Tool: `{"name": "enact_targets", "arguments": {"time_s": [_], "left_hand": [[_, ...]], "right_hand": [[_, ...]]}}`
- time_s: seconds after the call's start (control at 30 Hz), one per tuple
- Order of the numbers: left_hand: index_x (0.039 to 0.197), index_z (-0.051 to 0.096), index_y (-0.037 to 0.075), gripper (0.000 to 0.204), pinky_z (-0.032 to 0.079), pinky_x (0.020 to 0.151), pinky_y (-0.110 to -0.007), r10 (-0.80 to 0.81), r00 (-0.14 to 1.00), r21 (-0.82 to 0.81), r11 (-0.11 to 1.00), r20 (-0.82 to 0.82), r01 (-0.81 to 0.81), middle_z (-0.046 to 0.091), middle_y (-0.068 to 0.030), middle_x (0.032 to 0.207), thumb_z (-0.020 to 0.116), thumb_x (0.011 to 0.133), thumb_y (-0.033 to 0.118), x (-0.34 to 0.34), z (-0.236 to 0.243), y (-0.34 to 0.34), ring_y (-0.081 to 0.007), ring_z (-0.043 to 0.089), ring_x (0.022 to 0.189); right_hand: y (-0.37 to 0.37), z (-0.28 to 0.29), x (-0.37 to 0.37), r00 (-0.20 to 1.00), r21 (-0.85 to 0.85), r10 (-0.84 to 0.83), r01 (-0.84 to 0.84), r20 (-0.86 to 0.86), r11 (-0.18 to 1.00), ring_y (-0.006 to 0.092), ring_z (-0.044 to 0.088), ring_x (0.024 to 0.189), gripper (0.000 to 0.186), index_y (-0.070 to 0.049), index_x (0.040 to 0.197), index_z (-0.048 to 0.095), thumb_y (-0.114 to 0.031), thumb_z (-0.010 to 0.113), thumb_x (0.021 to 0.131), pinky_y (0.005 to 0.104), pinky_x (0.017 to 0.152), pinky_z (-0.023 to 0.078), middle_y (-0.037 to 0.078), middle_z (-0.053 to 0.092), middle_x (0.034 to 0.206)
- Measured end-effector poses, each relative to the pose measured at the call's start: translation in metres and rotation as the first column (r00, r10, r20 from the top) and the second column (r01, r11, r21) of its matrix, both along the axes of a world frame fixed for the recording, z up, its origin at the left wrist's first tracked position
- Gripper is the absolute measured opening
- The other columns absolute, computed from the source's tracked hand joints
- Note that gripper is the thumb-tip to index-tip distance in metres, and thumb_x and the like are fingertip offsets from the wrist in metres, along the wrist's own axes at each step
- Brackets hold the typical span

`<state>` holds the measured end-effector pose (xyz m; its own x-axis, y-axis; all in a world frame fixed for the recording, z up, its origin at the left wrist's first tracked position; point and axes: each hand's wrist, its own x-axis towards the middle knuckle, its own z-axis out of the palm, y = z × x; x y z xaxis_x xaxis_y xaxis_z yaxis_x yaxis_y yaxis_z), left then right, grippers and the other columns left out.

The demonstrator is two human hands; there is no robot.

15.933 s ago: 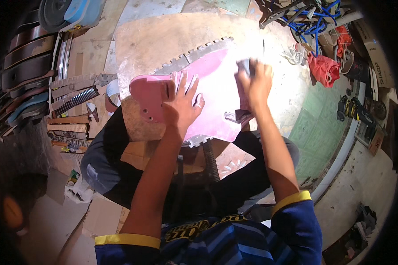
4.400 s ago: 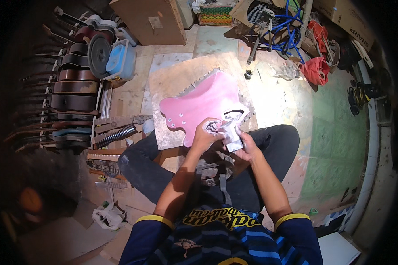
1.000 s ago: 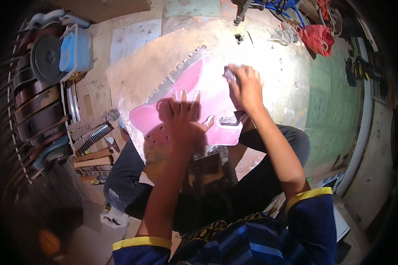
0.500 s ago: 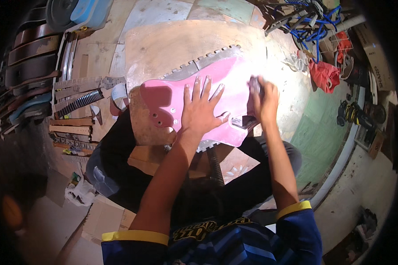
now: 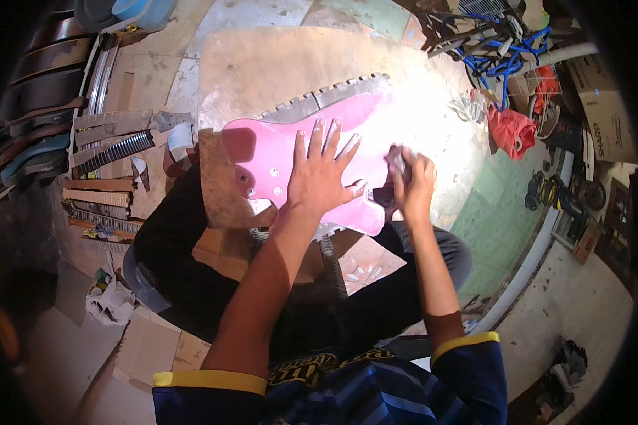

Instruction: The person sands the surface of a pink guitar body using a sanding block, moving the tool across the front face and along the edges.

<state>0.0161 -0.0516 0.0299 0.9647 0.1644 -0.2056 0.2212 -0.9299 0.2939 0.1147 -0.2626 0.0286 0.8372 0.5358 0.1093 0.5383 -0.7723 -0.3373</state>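
A pink guitar body [image 5: 262,152] lies flat on a worn wooden board [image 5: 276,64] in front of my crossed legs. My left hand [image 5: 320,177] is spread flat on the middle of the body, fingers apart, pressing it down. My right hand [image 5: 412,180] is closed on a small folded piece of sanding paper [image 5: 397,157] and rests on the right part of the pink surface, near its bright, sunlit edge.
Guitar necks and wooden strips [image 5: 110,152] lie on the floor at the left, with dark guitar bodies [image 5: 35,92] stacked beyond them. A red cloth [image 5: 512,131], blue cables [image 5: 503,60] and a cardboard box [image 5: 606,106] sit at the right.
My right hand with the paper has slid back toward me over the pink surface. The left hand stays spread on the body. The view has shifted slightly.
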Motion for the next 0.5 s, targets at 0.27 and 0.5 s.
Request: {"name": "enact_targets", "arguments": {"time_s": [0.27,0.5], "left_hand": [[0.160,0.041,0.036,0.085,0.015,0.125,-0.061,-0.004,1.000,-0.003,1.000,0.004,0.004,0.030,-0.0093,0.170,0.056,0.087,0.076,0.004,-0.001,0.000,-0.0348,0.021,0.158],[0.160,0.042,0.034,0.086,0.014,0.126,-0.061,0.002,1.000,0.002,1.000,0.008,-0.002,0.030,-0.0099,0.170,0.056,0.087,0.076,-0.002,-0.002,-0.003,-0.0355,0.022,0.157]], "right_hand": [[-0.008,-0.013,-0.010,0.998,0.046,-0.026,0.029,-0.050,0.999,0.0430,0.058,0.116,0.053,-0.018,0.135,0.066,-0.012,0.081,0.084,0.0515,0.098,0.045,0.023,0.062,0.122],[0.053,0.013,0.056,0.993,0.101,-0.115,0.116,-0.018,0.988,0.0412,0.059,0.112,0.048,-0.016,0.135,0.066,-0.011,0.075,0.088,0.0487,0.099,0.046,0.024,0.062,0.119]]}}
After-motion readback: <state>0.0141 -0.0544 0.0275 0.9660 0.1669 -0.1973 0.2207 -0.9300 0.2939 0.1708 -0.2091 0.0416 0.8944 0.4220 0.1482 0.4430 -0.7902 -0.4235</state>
